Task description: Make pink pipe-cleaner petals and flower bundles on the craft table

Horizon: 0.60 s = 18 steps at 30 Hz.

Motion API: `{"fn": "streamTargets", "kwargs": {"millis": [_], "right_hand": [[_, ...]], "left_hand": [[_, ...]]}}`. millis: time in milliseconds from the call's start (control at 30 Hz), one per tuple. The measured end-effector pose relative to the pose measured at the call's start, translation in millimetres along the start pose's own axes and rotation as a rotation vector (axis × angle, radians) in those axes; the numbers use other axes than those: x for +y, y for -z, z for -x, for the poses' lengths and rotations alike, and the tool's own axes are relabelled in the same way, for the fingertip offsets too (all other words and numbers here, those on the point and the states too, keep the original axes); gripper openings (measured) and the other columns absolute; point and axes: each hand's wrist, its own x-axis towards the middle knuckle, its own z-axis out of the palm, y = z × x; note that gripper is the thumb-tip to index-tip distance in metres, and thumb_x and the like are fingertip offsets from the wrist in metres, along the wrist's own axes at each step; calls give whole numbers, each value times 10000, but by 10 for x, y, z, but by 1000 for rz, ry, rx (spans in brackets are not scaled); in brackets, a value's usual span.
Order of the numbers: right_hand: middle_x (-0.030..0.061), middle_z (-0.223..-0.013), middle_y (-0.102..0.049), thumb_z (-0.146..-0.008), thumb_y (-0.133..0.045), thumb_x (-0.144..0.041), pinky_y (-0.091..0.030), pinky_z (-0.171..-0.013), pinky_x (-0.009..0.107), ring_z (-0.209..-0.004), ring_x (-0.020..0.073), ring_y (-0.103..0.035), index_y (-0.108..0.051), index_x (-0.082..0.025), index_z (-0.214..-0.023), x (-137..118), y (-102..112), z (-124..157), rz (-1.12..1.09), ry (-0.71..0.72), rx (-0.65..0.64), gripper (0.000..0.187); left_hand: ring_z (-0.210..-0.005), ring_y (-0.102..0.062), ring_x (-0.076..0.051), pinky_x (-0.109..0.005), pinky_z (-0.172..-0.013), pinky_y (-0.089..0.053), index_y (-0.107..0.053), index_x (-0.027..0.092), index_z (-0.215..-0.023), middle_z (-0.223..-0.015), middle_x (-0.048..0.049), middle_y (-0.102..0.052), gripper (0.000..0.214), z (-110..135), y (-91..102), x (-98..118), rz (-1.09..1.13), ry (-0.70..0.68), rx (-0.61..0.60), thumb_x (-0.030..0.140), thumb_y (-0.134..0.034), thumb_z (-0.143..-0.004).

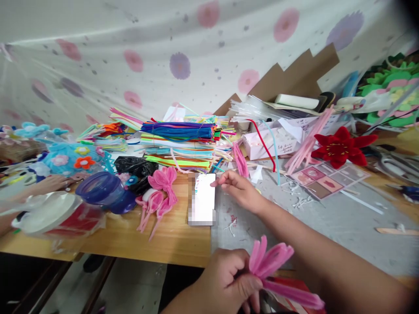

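Note:
My left hand is closed around a pink pipe-cleaner flower piece, its looped petals pointing up and a bundle of pink stems pointing right. My right hand reaches to the right edge of a phone lying on the table, with a fingertip at the bright screen. Its fingers are slightly bent and apart, and I see nothing held in them. Left of the phone lie several finished pink pipe-cleaner flowers. Part of the phone screen is blurred out.
Stacked bundles of coloured pipe cleaners stand behind the phone. A grey mat carries scraps, a red pipe-cleaner flower and a palette card. A purple jar stands left. Another person's hand shows at far left.

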Motion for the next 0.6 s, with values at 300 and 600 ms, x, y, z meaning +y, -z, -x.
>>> {"fn": "streamTargets", "kwargs": {"millis": [300,600], "right_hand": [[40,-905,-657,-825,-463,-88,-410,-768,326,-869,177,-543,-506,-193,-858,-96,-20,56,318,36,-65,119],[59,-896,-586,-839,-483,-138,-426,-794,324,-893,183,-518,-536,-189,-950,-83,-35,86,471,7,-137,133]], "left_hand": [[-420,-469,-53,-155,-413,-397,-498,132,-697,-518,14,-504,372,-51,-12,8,-16,10,-61,491,-523,-790],[-448,-478,-53,-150,-430,-396,-555,107,-806,-560,12,-527,310,-62,92,-40,-3,44,-100,415,-523,-824]]}}
